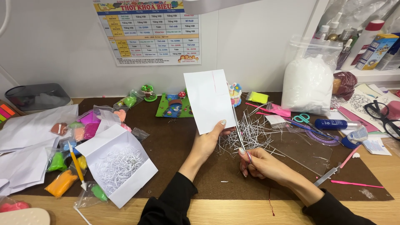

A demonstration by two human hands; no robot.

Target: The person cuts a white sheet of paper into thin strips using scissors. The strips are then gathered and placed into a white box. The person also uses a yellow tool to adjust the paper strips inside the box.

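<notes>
Over the dark mat [187, 137] at the middle of the desk, I had my left hand [208, 141] closed on the bottom edge of a white sheet of paper [209, 101], thumb in front and fingers behind, holding it upright above the mat. My right hand [260, 164] was curled shut around the handles of a pair of scissors [241, 135], whose thin blades ran up along the right edge of the sheet; I could not tell how far apart the blades stood. Just behind both hands lay a loose pile of thin paper strips [254, 131], and off to the left sat an open white box [116, 164] with more shreds inside, ringed by small bags of coloured clay [62, 181]. I judged the main risk was the cut wandering, since the sheet was pinched at one point only and could flex or twist against the blades. My thumb also sat near the cutting line, so a slip could nick it, and fresh strips might scatter off the mat.
</notes>
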